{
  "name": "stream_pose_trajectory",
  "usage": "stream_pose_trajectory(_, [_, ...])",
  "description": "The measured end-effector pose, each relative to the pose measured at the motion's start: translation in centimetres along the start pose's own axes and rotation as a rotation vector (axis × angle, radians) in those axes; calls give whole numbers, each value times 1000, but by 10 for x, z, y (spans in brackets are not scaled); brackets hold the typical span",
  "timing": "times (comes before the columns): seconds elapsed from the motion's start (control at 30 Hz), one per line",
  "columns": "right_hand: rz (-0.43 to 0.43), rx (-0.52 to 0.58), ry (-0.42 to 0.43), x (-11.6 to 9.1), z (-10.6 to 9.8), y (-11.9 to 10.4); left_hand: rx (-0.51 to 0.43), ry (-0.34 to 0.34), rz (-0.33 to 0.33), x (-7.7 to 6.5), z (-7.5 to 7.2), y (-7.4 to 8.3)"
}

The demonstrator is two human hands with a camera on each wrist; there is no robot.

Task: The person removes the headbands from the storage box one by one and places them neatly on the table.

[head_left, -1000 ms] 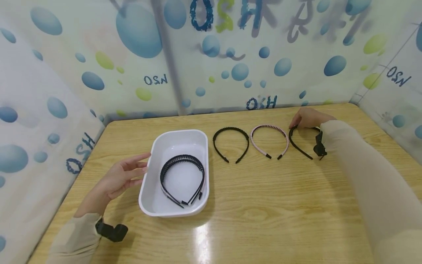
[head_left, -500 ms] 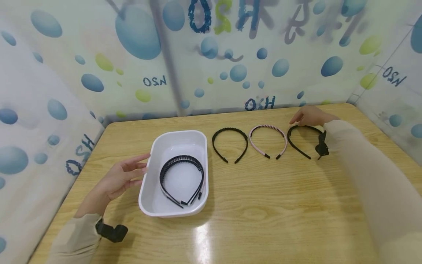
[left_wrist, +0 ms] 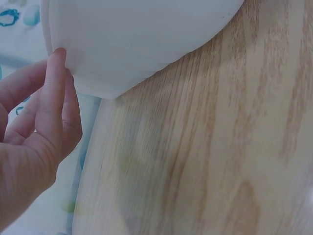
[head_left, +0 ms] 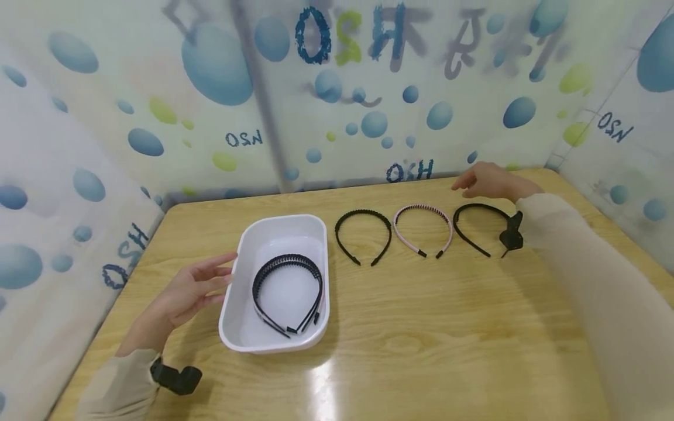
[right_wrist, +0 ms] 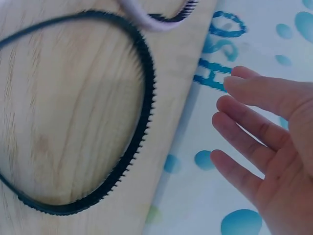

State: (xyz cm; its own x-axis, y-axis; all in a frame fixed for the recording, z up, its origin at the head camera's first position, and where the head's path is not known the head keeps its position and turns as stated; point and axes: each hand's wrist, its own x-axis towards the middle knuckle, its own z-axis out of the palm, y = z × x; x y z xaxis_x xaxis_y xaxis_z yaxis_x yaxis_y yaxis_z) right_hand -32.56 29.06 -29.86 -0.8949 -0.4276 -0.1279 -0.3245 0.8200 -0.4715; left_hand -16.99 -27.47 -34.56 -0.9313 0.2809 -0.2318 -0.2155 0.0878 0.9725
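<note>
My left hand [head_left: 184,295] touches the left wall of a white plastic tub [head_left: 230,316] with outstretched fingers; the left wrist view shows the fingertips [left_wrist: 58,56] against its side. Inside the tub lie several headbands [head_left: 286,257], mostly black and stacked together. On the table to its right stands a row of three: a black headband [head_left: 363,211], a pink headband [head_left: 421,207] with dark teeth, and another black headband [head_left: 474,206]. Just behind that last one hovers my right hand [head_left: 487,180], holding nothing. In the right wrist view its fingers are relaxed and apart from the toothed black headband [right_wrist: 146,98].
The wooden table [head_left: 411,339] reaches back to a wall covering [head_left: 295,117] printed with blue and green bubbles. Black wrist cameras sit on both sleeves; the right wrist camera [head_left: 511,234] overlaps the rightmost headband's end in the head view.
My right hand has let go of the rightmost black headband and lifted back off it. That headband stays on the table. The left hand keeps touching the tub; the head view has shifted slightly.
</note>
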Motion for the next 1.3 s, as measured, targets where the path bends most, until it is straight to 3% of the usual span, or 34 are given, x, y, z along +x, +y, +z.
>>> stream_pose_trajectory(0.27, [-76,-27,17,-3,1,-19,2,1,-7,2,2,-1])
stream_pose_trajectory(0.6, [-130,-20,-19,9,12,-59,-23,-9,9,0,1,-5])
stream_pose_trajectory(0.93, [-251,-33,-56,20,28,-109,-14,-5,10,-3,2,-2])
stream_pose_trajectory(1.3, [-379,55,-85,39,54,-148,-34,-28,31,-4,2,-2])
